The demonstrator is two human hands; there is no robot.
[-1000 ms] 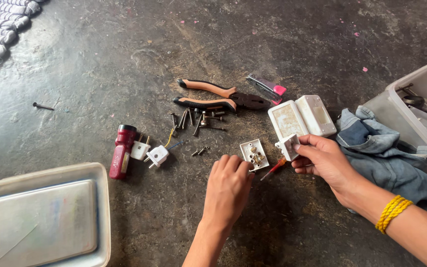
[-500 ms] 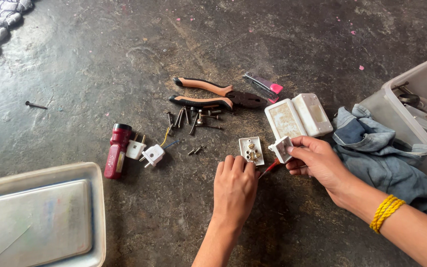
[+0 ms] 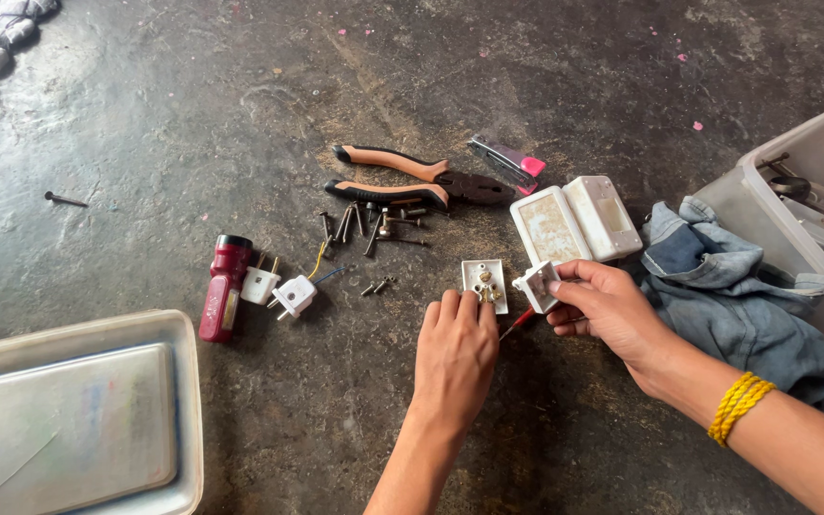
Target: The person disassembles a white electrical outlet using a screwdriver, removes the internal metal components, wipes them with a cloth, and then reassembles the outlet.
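Closest in, at seven o'clock, a pale plastic tray sits on the dark concrete floor with a flat lid lying in it. Up the middle comes the left hand, palm down, fingers loosely curled, fingertips resting on the lower edge of a small white socket plate that lies flat on the floor with its brass contacts showing; it touches the plate rather than grips it. At three o'clock from that, the right hand, a yellow band on its wrist, is closed on a small white plug piece, pinched between thumb and fingers and held just beside the plate. A red-handled tool pokes out from under that hand; what it is cannot be told.

Out at nine o'clock from the plate lie two white plugs, one trailing short coloured wires, and beside them a dark red torch. Just past the hands, a white switch box lies opened in two halves. A blue denim cloth is heaped at three o'clock, against a grey plastic tub. Further up, a scatter of dark screws, then orange-handled pliers and a small pink-tipped tool. One lone nail lies far off at ten o'clock.
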